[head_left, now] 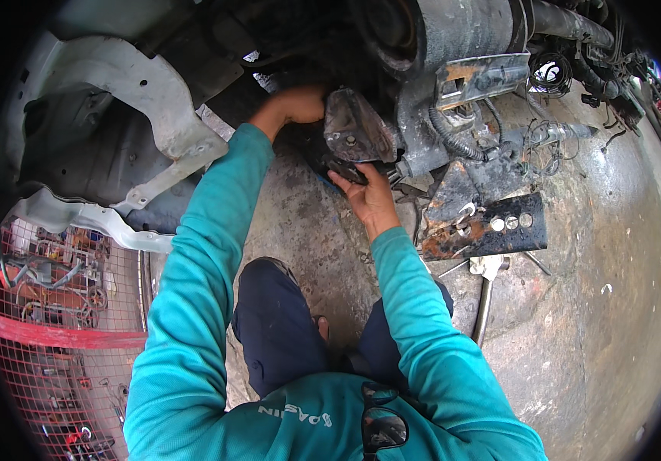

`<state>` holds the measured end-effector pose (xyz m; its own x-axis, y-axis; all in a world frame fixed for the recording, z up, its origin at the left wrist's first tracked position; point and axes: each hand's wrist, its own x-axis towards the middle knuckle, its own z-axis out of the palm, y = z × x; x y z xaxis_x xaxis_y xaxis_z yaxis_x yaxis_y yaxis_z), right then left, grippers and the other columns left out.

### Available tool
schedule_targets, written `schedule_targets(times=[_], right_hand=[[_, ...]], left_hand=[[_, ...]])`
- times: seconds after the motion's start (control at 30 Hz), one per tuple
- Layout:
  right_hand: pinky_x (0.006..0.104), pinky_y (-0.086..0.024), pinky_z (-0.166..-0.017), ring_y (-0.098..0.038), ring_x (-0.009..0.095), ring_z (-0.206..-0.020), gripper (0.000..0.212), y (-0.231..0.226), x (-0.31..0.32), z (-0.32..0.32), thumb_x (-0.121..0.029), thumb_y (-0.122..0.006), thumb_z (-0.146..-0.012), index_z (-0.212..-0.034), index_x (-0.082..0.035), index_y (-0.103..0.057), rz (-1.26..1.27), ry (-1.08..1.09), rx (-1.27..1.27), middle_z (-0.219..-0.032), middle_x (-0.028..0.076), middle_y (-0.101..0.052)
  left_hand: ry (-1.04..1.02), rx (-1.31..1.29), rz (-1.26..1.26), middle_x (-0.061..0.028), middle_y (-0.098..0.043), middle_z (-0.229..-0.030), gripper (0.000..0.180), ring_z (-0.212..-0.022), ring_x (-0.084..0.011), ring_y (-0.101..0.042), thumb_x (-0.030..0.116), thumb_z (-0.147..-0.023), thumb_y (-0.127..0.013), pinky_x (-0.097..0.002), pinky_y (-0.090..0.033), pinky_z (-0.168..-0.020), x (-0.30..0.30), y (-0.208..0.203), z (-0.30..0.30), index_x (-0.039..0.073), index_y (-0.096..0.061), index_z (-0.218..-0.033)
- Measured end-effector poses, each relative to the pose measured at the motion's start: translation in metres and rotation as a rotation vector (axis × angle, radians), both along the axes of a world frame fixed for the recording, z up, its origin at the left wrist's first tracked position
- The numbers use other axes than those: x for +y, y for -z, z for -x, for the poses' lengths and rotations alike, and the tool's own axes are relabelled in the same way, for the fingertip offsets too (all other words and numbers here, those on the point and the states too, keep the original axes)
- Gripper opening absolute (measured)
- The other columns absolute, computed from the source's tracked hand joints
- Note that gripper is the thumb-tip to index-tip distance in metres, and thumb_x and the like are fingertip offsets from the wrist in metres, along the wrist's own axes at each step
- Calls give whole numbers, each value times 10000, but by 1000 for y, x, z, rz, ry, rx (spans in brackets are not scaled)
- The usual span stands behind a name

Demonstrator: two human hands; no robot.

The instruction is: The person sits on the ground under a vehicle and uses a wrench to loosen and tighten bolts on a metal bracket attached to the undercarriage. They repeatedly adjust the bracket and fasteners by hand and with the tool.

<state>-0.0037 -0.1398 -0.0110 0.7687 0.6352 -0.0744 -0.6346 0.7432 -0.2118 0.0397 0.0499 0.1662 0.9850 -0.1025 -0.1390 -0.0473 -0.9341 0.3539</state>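
A worn grey metal bracket [353, 127] with a bolt head near its lower edge sits under the vehicle, in front of me. My right hand [371, 201] grips its lower end from below, the fingers pressed against a dark lower part. On the bracket's left side is my left hand [301, 104], reaching in from the left. Its fingers disappear into shadow behind the bracket, so their grip is hidden. Just right of the bracket stands a large grey cylindrical part [465, 34] of the underbody.
A rusty black metal plate with round holes [499, 224] lies on the concrete floor at right, a hammer [485, 296] beside it. Bent grey bodywork [165, 115] juts in at left, above a red mesh fence [61, 330]. Loose wires [549, 146] hang at upper right.
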Motion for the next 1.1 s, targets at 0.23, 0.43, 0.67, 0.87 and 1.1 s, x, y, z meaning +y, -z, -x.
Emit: schedule_targets(times=[0.23, 0.43, 0.67, 0.87, 1.1], right_hand=[[612, -545, -964, -666, 349, -1096, 438, 4, -7, -6, 50, -630, -890, -1315, -3, -540, 1, 16, 40, -1235, 150, -660], [619, -545, -966, -672, 348, -1090, 457, 4, 4, -3, 46, -658, -867, -1307, -10, -550, -32, -22, 29, -1230, 144, -664], [630, -543, -985, -662, 365, -1130, 514, 11, 0, -7, 52, -668, -856, -1341, -19, -512, -57, -27, 40, -1246, 141, -658], [640, -535, -997, -657, 374, -1136, 506, 10, 0, -8, 57, -666, -855, -1331, -15, -510, -35, -1, 52, -1244, 157, -652], [655, -470, -1083, -609, 406, -1218, 374, 10, 3, -5, 1, -663, -871, -1233, 19, -572, -26, -20, 20, -1273, 182, -644]], left_hand=[[-74, 79, 194, -198, -736, -1142, 358, -1015, -263, -697, 207, -853, -721, -390, -529, -895, -24, -7, 6, -7, -713, -1140], [-5, -163, -1, -245, -720, -1141, 396, -1003, -335, -704, 199, -832, -691, -419, -538, -867, 17, 24, -1, -28, -703, -1156], [-67, -59, 6, -200, -741, -1117, 389, -983, -262, -709, 206, -852, -713, -381, -548, -842, 24, 26, -18, -22, -693, -1167], [-26, -125, -199, -229, -717, -1167, 403, -1021, -300, -705, 197, -849, -720, -414, -544, -883, 21, 35, -23, -14, -682, -1190], [1, -147, -265, -249, -702, -1183, 483, -1031, -350, -707, 212, -847, -726, -426, -551, -869, 30, 31, -22, -17, -634, -1263]])
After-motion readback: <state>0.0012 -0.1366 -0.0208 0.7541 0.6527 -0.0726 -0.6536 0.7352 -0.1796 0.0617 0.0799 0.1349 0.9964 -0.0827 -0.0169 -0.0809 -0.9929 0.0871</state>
